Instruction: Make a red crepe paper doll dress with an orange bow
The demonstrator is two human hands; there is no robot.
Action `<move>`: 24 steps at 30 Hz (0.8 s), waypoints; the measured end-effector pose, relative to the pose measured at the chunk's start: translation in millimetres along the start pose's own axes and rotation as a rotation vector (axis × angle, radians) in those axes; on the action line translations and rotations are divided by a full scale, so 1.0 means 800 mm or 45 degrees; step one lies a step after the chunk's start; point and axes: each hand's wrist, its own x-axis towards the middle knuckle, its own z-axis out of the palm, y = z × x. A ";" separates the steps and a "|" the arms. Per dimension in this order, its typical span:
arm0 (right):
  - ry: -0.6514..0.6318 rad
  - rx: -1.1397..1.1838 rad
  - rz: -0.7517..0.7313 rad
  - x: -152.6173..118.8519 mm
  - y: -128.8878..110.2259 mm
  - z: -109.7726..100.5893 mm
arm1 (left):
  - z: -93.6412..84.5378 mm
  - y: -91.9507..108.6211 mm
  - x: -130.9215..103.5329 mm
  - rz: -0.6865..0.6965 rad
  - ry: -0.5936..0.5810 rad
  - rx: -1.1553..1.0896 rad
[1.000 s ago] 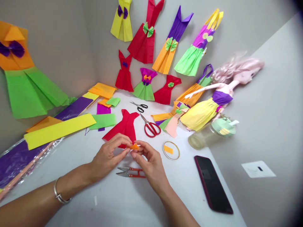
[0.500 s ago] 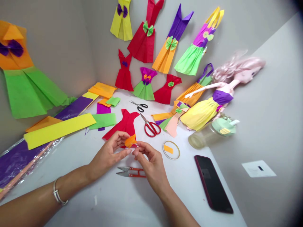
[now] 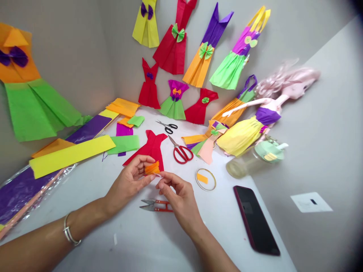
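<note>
My left hand [image 3: 129,181] is closed on a small piece of orange crepe paper [image 3: 152,168], gathered into fine pleats between thumb and fingers. Beside it, my right hand [image 3: 178,198] has its fingers curled, with the index fingertip at a tiny pale bit by the paper's lower right edge; what it grips is too small to make out. Behind the hands lies a red paper dress [image 3: 150,145], its lower part partly covered by them. Orange-handled thread snips [image 3: 155,205] lie below, their handle end hidden by my right hand.
Red-handled scissors [image 3: 183,154] and black scissors [image 3: 168,126] lie farther back. On the right are a bangle [image 3: 214,184] around an orange scrap, a phone [image 3: 255,221], a lidded jar [image 3: 241,166] and a doll [image 3: 266,113]. Paper strips [image 3: 73,155] fill the left; paper dresses [image 3: 171,56] hang on the wall.
The orange paper has shifted slightly left and now shows its pleats more clearly. My right fingertips have moved slightly left with it.
</note>
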 end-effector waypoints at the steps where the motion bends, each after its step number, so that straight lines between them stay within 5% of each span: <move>1: -0.001 -0.001 0.006 0.000 0.000 0.000 | 0.000 0.000 0.000 -0.002 0.001 -0.002; 15: 0.037 -0.017 0.077 0.004 0.004 -0.001 | -0.005 -0.002 0.001 -0.073 -0.047 -0.054; 24: 0.078 -0.170 -0.189 0.008 -0.007 -0.013 | -0.005 -0.006 -0.004 0.068 -0.094 0.164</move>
